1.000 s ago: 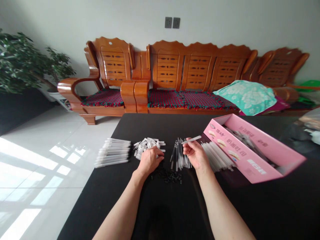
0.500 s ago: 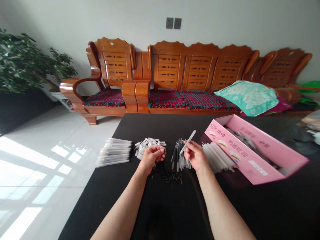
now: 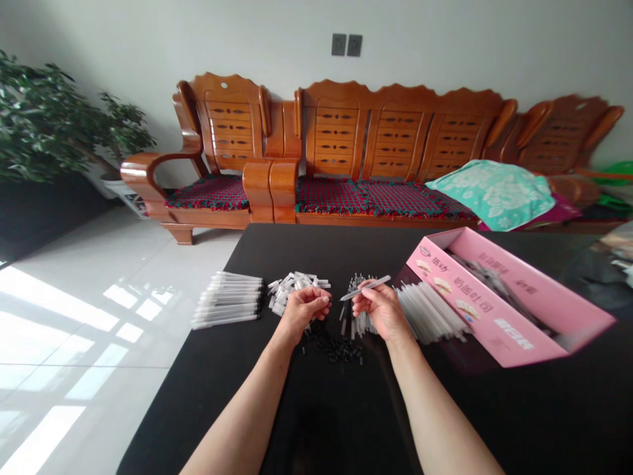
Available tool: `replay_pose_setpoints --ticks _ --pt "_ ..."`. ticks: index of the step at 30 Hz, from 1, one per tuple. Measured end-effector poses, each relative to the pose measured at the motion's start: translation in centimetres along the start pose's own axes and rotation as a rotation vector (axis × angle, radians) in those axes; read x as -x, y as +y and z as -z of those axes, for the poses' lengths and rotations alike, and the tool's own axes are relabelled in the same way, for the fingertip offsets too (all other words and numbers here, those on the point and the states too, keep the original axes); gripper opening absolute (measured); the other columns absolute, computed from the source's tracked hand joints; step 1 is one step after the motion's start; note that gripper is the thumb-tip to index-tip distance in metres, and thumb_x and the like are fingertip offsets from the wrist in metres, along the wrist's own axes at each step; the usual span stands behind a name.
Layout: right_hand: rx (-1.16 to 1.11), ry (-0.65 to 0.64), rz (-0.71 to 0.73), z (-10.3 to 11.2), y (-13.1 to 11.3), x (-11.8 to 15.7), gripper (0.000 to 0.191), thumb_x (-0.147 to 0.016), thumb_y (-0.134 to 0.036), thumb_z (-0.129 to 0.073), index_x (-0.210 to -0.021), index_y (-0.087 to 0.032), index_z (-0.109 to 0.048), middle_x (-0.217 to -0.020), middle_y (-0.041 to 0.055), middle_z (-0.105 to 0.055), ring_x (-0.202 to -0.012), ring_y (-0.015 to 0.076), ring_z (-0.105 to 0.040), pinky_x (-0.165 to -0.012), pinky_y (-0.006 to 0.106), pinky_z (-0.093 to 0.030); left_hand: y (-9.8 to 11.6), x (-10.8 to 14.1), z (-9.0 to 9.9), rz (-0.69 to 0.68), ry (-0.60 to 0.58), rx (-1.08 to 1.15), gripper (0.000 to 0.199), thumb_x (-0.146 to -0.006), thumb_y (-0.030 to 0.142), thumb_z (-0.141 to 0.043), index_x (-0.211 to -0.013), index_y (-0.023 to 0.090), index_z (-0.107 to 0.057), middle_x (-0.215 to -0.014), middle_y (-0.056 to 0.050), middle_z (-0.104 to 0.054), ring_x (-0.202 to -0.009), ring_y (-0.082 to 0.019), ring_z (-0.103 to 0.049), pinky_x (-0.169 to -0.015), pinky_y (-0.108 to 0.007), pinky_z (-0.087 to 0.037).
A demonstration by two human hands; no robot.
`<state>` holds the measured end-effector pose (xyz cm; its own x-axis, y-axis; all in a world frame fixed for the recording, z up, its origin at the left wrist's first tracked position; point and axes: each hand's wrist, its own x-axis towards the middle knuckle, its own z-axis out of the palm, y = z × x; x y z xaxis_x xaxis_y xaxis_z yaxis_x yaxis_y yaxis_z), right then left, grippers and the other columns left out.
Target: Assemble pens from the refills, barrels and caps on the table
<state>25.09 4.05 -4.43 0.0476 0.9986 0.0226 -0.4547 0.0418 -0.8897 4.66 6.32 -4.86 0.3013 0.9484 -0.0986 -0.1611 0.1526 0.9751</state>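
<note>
My right hand pinches a slim translucent pen between thumb and fingers, holding it nearly level with its narrow end toward my left hand. That hand is curled, just above the heap of white pen caps; anything inside its fingers is hidden. Beneath and between my hands lies a scatter of small black parts. Right of them is a bunch of thin dark-tipped pen refills, partly behind my right hand. A neat row of translucent pen barrels lies at the left, and a looser bunch lies at the right.
All of this lies on a black table. An open pink cardboard box holding grey-white items stands at its right. Beyond are a wooden sofa with red-green cushions, a folded green towel and a potted plant.
My right hand has swung the pen from tilted upward to nearly level, narrow end leftward. My left hand stays raised above the caps, and the view has shifted slightly.
</note>
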Motion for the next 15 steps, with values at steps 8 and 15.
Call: replay_pose_setpoints --ticks 8,15 --pt "-0.004 -0.002 0.002 0.18 0.09 -0.10 0.018 -0.073 -0.028 -0.076 -0.084 -0.016 -0.068 -0.063 0.0047 -0.072 -0.049 0.0179 -0.067 -0.044 0.029 -0.058 0.51 -0.12 1.13 -0.337 0.108 -0.920 0.016 -0.080 0.020 -0.062 -0.083 0.022 -0.077 -0.079 -0.003 -0.072 -0.068 -0.018 -0.062 -0.067 -0.030 -0.045" --pt "0.005 0.022 0.043 0.58 0.22 -0.37 0.016 -0.074 -0.029 -0.074 -0.079 -0.017 -0.064 -0.072 0.0076 -0.076 -0.054 0.0196 -0.070 -0.044 0.028 -0.057 0.64 0.30 0.43 -0.383 0.018 -0.948 0.018 -0.081 0.018 -0.064 -0.093 0.022 -0.077 -0.087 -0.004 -0.070 -0.067 -0.016 -0.059 -0.069 -0.029 -0.046"
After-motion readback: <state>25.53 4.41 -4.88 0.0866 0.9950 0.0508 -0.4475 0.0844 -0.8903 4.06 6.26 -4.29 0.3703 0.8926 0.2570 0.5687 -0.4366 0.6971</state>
